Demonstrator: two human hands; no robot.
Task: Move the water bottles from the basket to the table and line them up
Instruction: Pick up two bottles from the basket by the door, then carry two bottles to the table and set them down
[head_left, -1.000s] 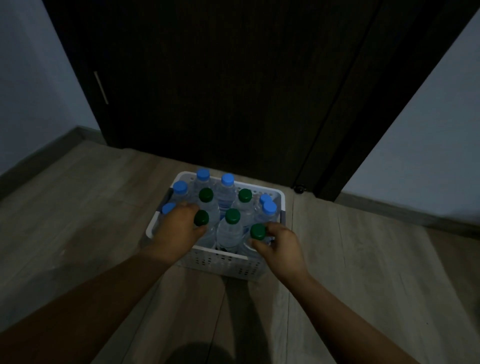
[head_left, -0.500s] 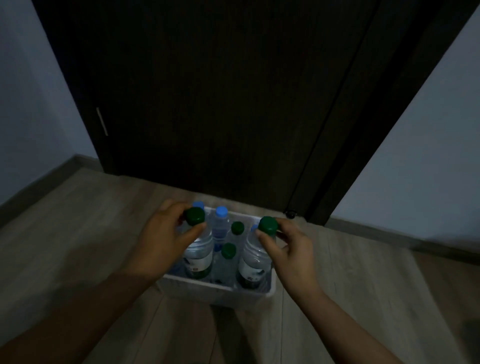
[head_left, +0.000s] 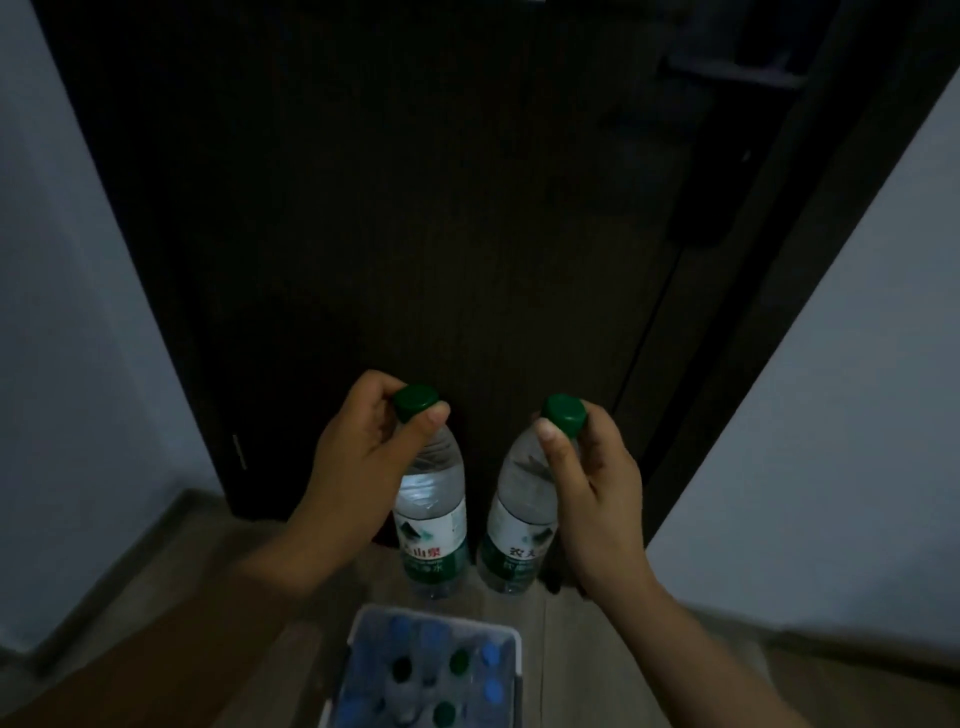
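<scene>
The basket (head_left: 516, 670) is blurred and cut by the bottom edge; bottles inside it (head_left: 460, 662) smear together, number unclear; the left hand (head_left: 363, 467) hides the neck of the left bottle (head_left: 434, 519); the right hand (head_left: 592, 499) covers part of the right bottle (head_left: 519, 514).

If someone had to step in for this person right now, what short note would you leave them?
The left hand pinches the left bottle by its green cap; the right hand pinches the right bottle likewise. Both hang upright in the air, beyond the basket, before the dark door. The remaining bottles, blue and green caps, stand in the basket. No table is in view, none seen placed. Left: set these two on the table in line, then fetch the rest.
</scene>
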